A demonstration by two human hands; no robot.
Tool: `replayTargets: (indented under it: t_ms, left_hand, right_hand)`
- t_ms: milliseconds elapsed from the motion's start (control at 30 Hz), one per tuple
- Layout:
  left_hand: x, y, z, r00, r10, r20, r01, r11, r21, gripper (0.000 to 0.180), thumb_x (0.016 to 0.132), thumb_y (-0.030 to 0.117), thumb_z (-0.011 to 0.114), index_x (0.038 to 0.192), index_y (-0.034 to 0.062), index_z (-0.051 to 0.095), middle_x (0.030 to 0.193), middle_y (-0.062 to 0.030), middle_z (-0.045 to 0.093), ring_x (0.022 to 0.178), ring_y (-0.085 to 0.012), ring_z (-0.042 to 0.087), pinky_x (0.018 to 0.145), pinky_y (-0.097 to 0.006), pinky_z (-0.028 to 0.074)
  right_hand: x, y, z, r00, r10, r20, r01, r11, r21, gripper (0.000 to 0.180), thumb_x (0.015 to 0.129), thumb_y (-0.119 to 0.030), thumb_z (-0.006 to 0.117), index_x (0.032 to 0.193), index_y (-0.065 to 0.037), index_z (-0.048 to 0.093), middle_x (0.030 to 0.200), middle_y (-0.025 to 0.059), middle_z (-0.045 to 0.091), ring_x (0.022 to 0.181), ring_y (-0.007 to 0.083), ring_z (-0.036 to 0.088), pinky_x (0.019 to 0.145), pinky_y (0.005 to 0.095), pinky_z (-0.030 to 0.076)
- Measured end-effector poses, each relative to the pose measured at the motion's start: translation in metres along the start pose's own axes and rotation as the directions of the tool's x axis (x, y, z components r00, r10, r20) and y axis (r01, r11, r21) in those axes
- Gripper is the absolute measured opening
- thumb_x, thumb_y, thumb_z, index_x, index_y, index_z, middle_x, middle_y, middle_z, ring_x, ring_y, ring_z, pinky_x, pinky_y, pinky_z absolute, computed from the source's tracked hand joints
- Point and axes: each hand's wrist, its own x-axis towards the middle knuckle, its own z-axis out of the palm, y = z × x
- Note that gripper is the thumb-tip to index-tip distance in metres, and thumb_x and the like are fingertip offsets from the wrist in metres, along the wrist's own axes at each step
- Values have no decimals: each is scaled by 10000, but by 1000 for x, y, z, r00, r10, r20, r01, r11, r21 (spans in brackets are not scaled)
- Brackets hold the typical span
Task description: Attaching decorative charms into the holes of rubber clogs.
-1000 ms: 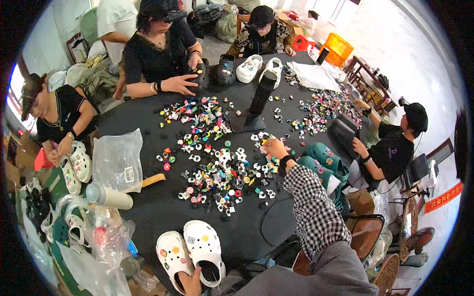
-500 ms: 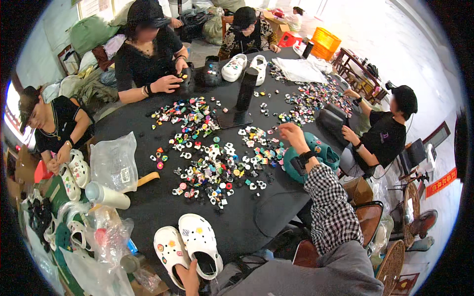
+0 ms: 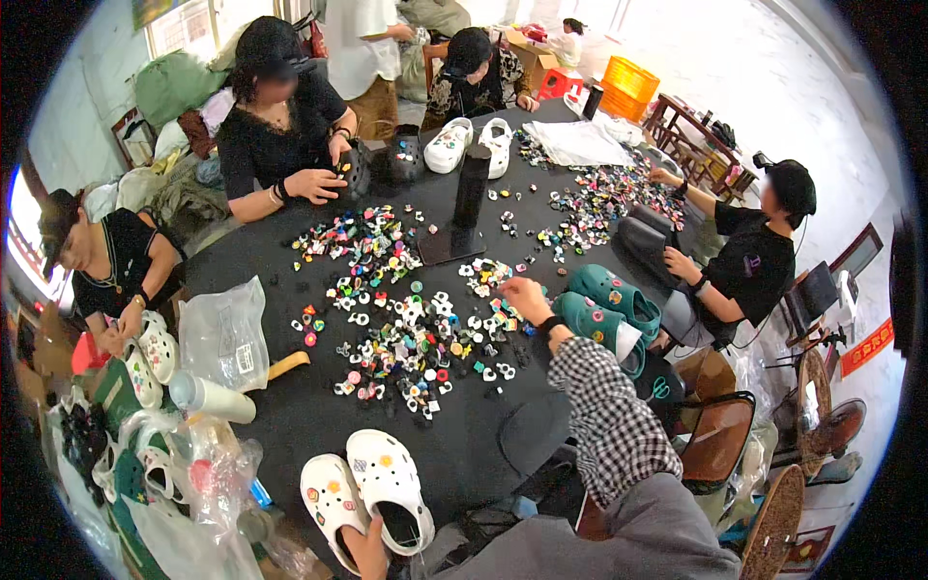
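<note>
The left hand clamps 1 of 2 white clogs by its heel at the black table's near edge — seemingly to steady it; the right hand, well apart, is at shoe charms spread within reach — I cannot tell its grip.

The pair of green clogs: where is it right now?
In the head view, the green clogs sit right of centre on the black table, right of the person's right hand, with the checked sleeve below.

Charm pile on table, behind near clogs
</note>
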Motion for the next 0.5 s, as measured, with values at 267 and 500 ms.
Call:
replayTargets:
  t_ms: [267,500]
  left_hand:
    - [-7,5,-4,994,-98,37,96,993,62,420,830,143,675,1134,-108,530,1038,-95,600,870,-170,534,727,-309,432]
    - [-6,-12,-5,984,-177,8,175,977,121,276,829,146,674,945,-80,565,797,-35,562,665,-124,456,558,-297,384]
  right_hand:
    - [24,-7,56,983,182,-28,-183,952,-243,178,812,-141,599,972,-78,644,1001,143,606,948,337,595,786,442,486]
    - [27,9,60,998,52,-25,-57,970,-236,76,817,-119,564,881,-86,538,934,147,565,838,356,594,686,454,479]
